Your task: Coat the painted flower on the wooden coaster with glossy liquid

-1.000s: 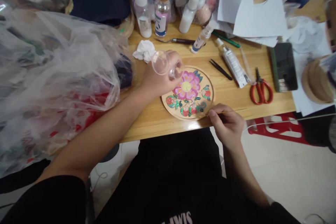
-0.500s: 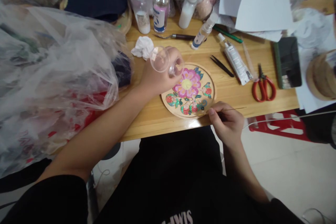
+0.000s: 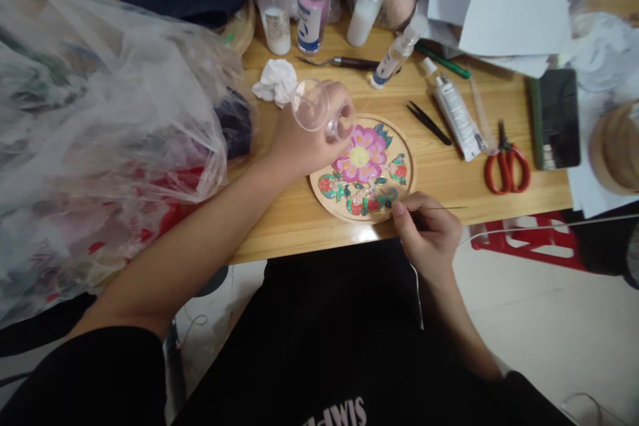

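Observation:
A round wooden plaque (image 3: 319, 203) lies near the table's front edge. It carries a pink flower (image 3: 360, 156) with a yellow centre and green and red shapes edged in gold lines. Over the plaque's upper left, my left hand (image 3: 314, 136) is closed around small clear plastic cups (image 3: 310, 104), seemingly two, one tilted beside the other. My right hand (image 3: 429, 229) pinches a thin needle-like rod at the plaque's lower right rim. Its tip is too fine to make out against the painted pattern. Crumpled white tissue (image 3: 276, 82) sits just behind my left hand.
Black tweezers (image 3: 428, 123), a white tube (image 3: 458, 118) and red-handled pliers (image 3: 508, 163) lie to the right, with a phone (image 3: 555, 120) beyond. Several bottles (image 3: 313, 10) and a dark-handled tool (image 3: 354, 63) are at the back. Plastic bags (image 3: 114, 113) fill the left.
The view has shifted slightly, so the tabletop things sit a little further right. Both hands keep their grips, and the right hand stays by the plaque's lower right rim.

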`<state>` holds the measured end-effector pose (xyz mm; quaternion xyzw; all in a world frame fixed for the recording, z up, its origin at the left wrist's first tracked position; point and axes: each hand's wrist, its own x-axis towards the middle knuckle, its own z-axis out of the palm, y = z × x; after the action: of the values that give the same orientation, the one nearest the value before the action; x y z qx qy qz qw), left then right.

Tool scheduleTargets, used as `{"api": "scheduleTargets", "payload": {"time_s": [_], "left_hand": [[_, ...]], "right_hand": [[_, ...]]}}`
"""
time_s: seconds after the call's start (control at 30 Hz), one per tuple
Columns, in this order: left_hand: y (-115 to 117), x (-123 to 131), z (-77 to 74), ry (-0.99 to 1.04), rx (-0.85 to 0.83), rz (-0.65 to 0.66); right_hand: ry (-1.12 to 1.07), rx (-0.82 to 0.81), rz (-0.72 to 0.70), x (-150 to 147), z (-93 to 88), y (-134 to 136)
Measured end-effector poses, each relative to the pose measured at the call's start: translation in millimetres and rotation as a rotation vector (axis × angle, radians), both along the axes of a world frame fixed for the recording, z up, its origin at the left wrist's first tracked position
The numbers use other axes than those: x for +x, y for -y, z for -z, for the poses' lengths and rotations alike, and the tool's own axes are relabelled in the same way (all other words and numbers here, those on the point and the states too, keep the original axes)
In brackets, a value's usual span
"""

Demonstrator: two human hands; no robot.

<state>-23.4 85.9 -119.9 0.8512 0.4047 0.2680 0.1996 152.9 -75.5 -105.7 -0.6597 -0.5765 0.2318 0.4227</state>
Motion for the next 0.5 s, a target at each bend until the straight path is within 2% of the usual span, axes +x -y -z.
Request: {"api": "scheduleTargets", "payload": {"time_s": [0.5], "left_hand": [[1.8, 0.1, -2.0, -0.014, -0.013, -0.016]], "right_hand": [[-0.013, 0.018, 0.003, 1.3, 4.5, 2.9]]}}
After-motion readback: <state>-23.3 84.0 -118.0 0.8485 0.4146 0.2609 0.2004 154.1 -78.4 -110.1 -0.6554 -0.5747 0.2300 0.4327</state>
